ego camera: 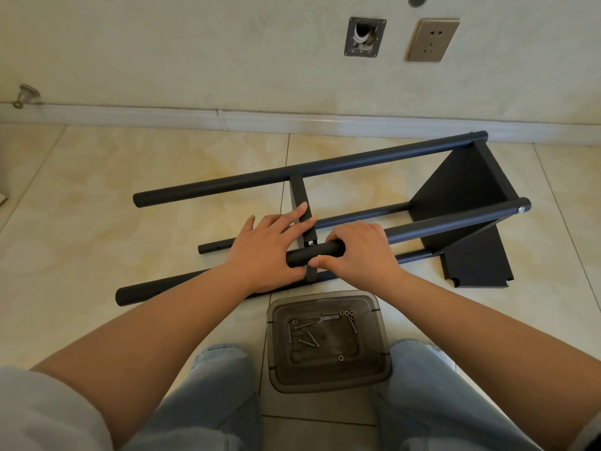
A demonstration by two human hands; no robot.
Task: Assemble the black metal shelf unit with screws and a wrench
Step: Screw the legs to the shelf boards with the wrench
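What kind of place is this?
Probably a room in a home: a tiled floor, a white baseboard and a wall socket behind the half-built shelf unit.

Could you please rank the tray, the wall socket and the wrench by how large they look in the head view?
1. Tray, clearly largest, though it is also nearest the camera.
2. Wall socket, farther off on the wall.
3. Wrench, smallest, lying in the tray among the screws.

black shelf unit [461,193] | on its side | floor; screws [309,336] | in tray
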